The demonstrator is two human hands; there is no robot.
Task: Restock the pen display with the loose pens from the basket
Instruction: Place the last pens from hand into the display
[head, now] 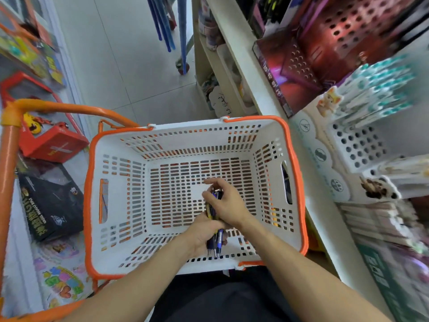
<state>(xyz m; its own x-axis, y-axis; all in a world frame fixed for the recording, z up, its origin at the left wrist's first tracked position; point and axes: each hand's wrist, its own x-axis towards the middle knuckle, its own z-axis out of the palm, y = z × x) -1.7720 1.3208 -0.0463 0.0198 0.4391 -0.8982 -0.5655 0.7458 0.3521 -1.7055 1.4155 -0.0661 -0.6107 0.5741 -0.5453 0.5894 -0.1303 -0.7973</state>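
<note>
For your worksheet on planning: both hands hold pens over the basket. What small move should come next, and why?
Probably lift the pens toward the white pen display on the right: both hands already grip the bundle, and no loose pens show in the basket.

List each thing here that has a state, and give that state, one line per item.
Basket: upright, no loose pens visible on its floor.
Pens: bunched together, held above the basket floor by both hands.
Left hand: grips the lower end of the bundle.
Right hand: curled round the upper end.
White pen display: many holes unfilled, teal-capped pens stocked in its upper rows.
Red pen display: blurred, holes look empty.
</note>
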